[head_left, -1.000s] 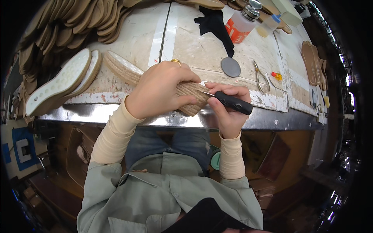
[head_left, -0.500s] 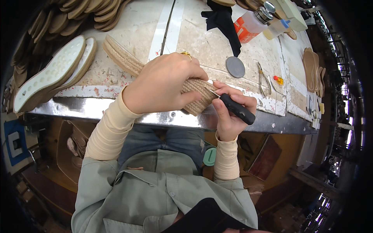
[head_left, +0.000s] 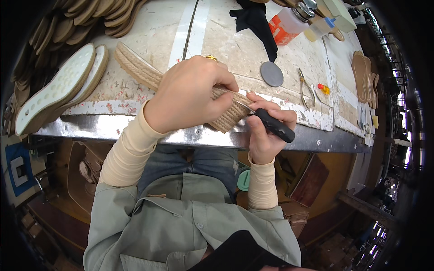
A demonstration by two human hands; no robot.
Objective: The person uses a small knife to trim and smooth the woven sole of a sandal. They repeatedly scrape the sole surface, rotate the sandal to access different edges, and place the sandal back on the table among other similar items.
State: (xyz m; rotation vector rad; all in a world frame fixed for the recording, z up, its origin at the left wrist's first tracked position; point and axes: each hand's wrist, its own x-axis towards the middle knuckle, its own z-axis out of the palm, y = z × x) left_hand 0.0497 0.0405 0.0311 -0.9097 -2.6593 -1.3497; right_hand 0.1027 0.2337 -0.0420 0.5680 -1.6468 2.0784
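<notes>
A wedge-shaped shoe sole [head_left: 138, 67] wrapped in tan braided jute lies slantwise over the table's front edge. My left hand [head_left: 187, 92] is closed over its middle, with thumb and forefinger brought together at the braid. From the right, my right hand [head_left: 264, 131] grips a black-handled awl [head_left: 274, 125]. Its thin metal tip meets the braid near the sole's right end, just beside my left thumb. Some fingers of the right hand rest against the sole's far edge. How deep the tip sits, I cannot tell.
White-topped soles [head_left: 58, 88] stand at left, below a large pile of soles [head_left: 63, 29]. Beyond my hands are a grey disc [head_left: 271, 74], nippers [head_left: 304, 88], black cloth [head_left: 257, 27] and a pump bottle [head_left: 287, 27]. A metal edge [head_left: 99, 127] borders the table.
My left thumb has moved up toward the forefinger along the braid. The awl and right hand have shifted only slightly. The whole view has also shifted a little.
</notes>
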